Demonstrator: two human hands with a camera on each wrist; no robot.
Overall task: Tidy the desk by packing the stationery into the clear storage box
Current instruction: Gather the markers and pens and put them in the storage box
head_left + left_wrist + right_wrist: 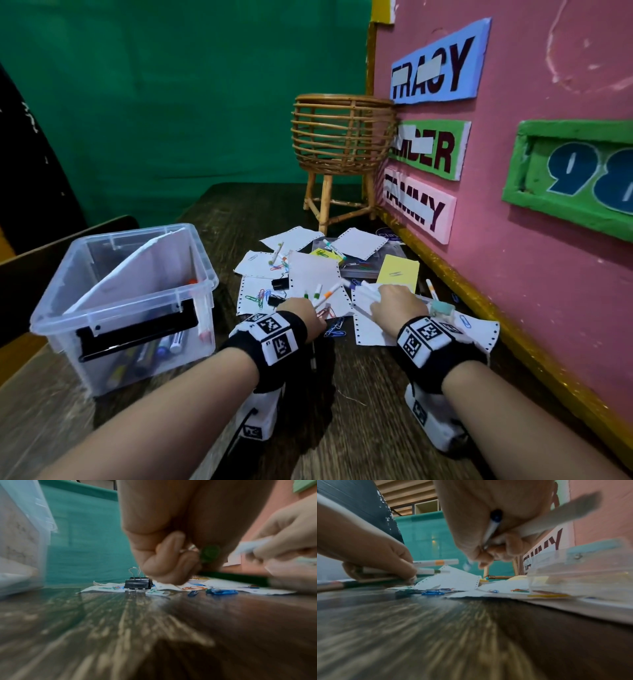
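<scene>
The clear storage box [123, 291] stands at the left of the desk with several markers and a white sheet inside. My left hand [310, 308] grips a bundle of white markers: an orange-banded one [329, 295] sticks out forward, and a green cap [210, 553] shows inside the curled fingers. My right hand [380, 294] grips a blue-capped pen [493, 526] and a white marker [556, 517] over the paper sheets [315, 277]. Both hands are low over the desk, to the right of the box.
Loose paper clips [334, 329], black binder clips [279, 283], more markers [275, 253] and a yellow note pad [399, 272] lie among the sheets. A small clear case [573, 577] sits by the pink board [513, 222]. A rattan basket stand [339, 137] is behind.
</scene>
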